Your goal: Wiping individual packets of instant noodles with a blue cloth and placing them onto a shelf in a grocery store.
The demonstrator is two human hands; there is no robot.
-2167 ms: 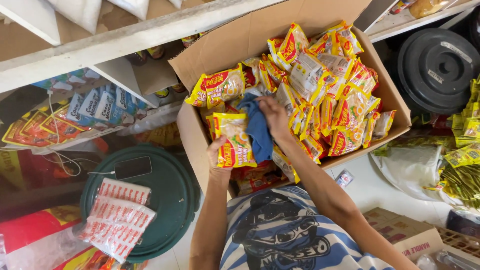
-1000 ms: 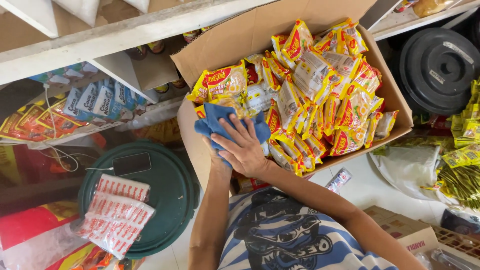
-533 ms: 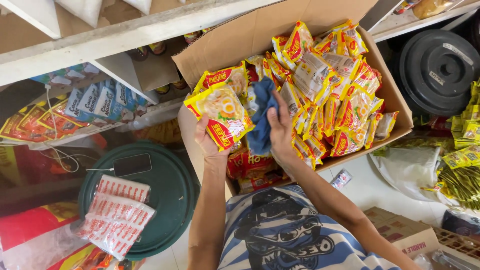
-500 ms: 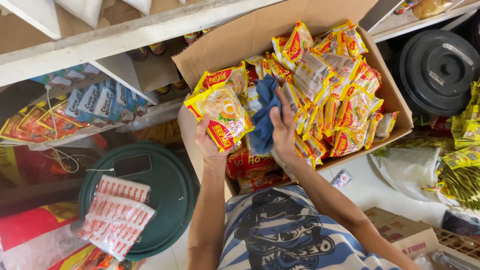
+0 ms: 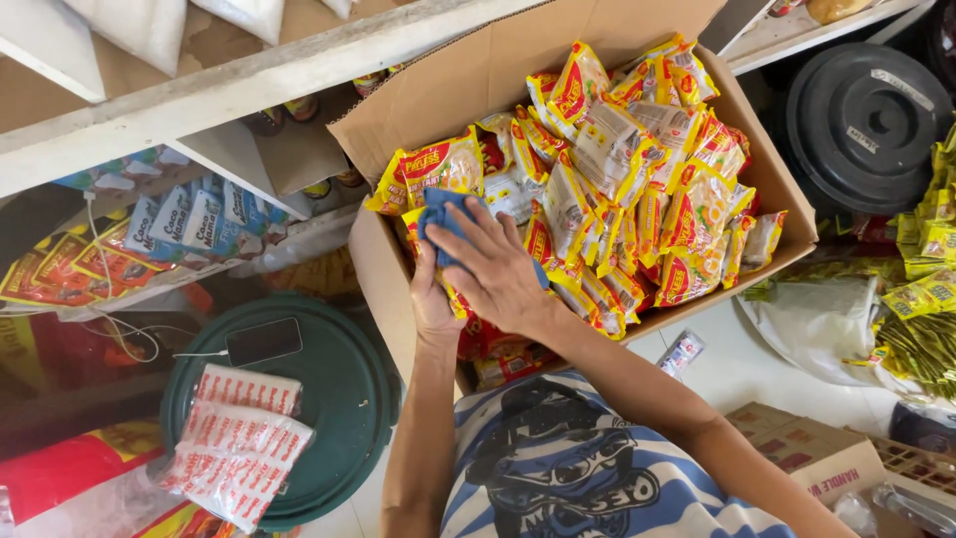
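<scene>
An open cardboard box (image 5: 383, 110) rests tilted on my lap, filled with several yellow-and-red noodle packets (image 5: 637, 169). My left hand (image 5: 430, 299) grips one such packet from below at the box's near left corner; the packet is mostly hidden under my other hand. My right hand (image 5: 498, 271) lies spread over it, pressing a blue cloth (image 5: 443, 214) flat against the packet. Only the cloth's upper edge shows past my fingers.
A green round lid (image 5: 344, 399) at the lower left carries a phone (image 5: 264, 341) and white-and-red sachets (image 5: 239, 443). A white shelf (image 5: 199, 100) runs above. A black bin lid (image 5: 861, 120) stands at the right, and a small carton (image 5: 807, 458) lies at the lower right.
The packet was held up with the cloth bunched beside it. Now it is lowered, and my right hand has moved left and flattened over the cloth on top of it.
</scene>
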